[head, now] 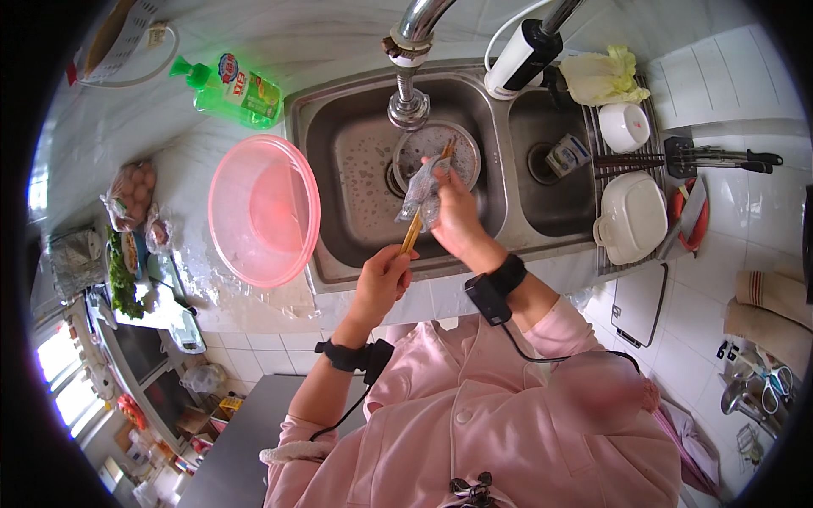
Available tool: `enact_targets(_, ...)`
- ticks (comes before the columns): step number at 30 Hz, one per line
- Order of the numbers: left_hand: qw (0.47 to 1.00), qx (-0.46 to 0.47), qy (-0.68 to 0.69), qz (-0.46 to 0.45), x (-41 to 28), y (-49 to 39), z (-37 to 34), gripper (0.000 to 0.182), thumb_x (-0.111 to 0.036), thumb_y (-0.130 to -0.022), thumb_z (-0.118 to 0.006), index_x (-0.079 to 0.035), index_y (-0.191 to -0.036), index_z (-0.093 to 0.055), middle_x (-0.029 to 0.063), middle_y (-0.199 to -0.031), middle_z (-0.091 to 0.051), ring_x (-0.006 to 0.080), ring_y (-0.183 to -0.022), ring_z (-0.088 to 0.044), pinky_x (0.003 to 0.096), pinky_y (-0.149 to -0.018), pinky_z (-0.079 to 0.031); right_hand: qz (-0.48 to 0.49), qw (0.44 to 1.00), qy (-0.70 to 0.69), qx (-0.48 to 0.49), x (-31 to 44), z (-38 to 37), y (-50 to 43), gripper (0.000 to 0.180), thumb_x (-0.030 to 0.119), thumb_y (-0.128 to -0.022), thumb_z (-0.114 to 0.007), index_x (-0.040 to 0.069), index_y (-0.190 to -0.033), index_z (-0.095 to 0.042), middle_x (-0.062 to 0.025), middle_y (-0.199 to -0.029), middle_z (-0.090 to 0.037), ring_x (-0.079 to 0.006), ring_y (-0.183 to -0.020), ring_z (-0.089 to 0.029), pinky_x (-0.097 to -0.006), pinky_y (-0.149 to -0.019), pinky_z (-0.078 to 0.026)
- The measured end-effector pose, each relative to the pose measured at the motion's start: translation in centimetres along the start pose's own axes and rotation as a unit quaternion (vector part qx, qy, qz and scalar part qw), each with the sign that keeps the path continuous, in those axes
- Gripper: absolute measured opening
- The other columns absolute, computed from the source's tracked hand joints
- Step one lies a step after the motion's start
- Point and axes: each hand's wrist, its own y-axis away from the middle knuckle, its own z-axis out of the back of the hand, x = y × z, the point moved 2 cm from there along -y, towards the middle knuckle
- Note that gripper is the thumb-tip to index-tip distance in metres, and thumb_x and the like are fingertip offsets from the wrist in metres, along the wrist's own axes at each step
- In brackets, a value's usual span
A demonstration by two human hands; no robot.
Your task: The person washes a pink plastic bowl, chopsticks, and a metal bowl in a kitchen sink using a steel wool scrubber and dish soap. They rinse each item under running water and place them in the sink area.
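Observation:
My left hand (383, 277) grips the lower ends of a bundle of yellowish chopsticks (411, 236) above the front edge of the large steel sink basin (362, 152). Around their middle, my right hand (456, 206) presses a grey, crinkled cloth or mesh (420, 189); their far ends stick out beyond it. Beneath them in the basin lies a round metal dish or strainer (438, 136) with bits of residue. The faucet spout (408, 108) hangs just beyond my hands, and I cannot tell whether water runs.
A pink plastic bowl (222, 209) and a green dish-soap bottle (254, 101) stand left of the sink. A small packet (567, 155) lies in the smaller basin. The right rack holds a white casserole dish (635, 216), a white bowl (624, 127), cabbage leaves (603, 76) and dark chopsticks (629, 162).

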Motion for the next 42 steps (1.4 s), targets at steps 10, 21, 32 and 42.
enact_targets(10,0.997,-0.059,0.006,0.052,1.7,-3.9,0.5,0.017,-0.018,-0.098,-0.043,-0.008,-0.084,-0.047,-0.002,-0.061,-0.041,0.0067,-0.044,-0.033,0.0228,-0.039,-0.024,-0.057,0.937,0.338,-0.071,-6.8,1.9,-1.9,0.041,0.035,-0.099,-0.052,0.002,-0.123,-0.054,-0.0051,-0.108,-0.06,-0.0125,-0.092,-0.054,-0.0287,-0.081,-0.045)
enact_targets(21,0.982,-0.172,-0.072,-0.024,2.0,-11.9,5.3,0.016,-0.025,-0.098,-0.048,-0.011,-0.091,-0.046,-0.0029,-0.063,-0.037,0.0103,-0.048,-0.037,0.0257,-0.043,-0.031,0.145,0.595,0.791,0.012,1.8,8.5,-10.7,0.033,0.018,-0.089,-0.057,0.01,-0.121,-0.057,-0.0188,-0.117,-0.058,-0.0403,-0.11,-0.053,-0.046,-0.093,-0.042)
enact_targets(32,0.908,-0.377,-0.18,-0.026,6.2,-22.6,5.8,0.034,-0.029,-0.094,-0.053,0.004,-0.098,-0.063,0.018,-0.082,-0.066,0.0288,-0.08,-0.065,0.0421,-0.07,-0.049,-0.017,0.584,0.801,0.131,-2.5,8.2,-11.3,0.027,0.004,-0.078,-0.061,-0.001,-0.105,-0.063,-0.0223,-0.115,-0.057,-0.0393,-0.109,-0.055,-0.0434,-0.095,-0.045)
enact_targets(42,0.951,-0.267,-0.156,-0.001,7.9,-25.2,5.4,0.04,-0.017,-0.091,-0.053,-0.004,-0.129,-0.052,0.0245,-0.118,-0.06,0.0404,-0.113,-0.055,0.0456,-0.09,-0.046,0.253,0.414,0.834,0.262,-3.9,4.7,-15.9,0.045,0.002,-0.08,-0.049,0.003,-0.125,-0.054,-0.0118,-0.117,-0.055,-0.0321,-0.12,-0.045,-0.0376,-0.099,-0.043)
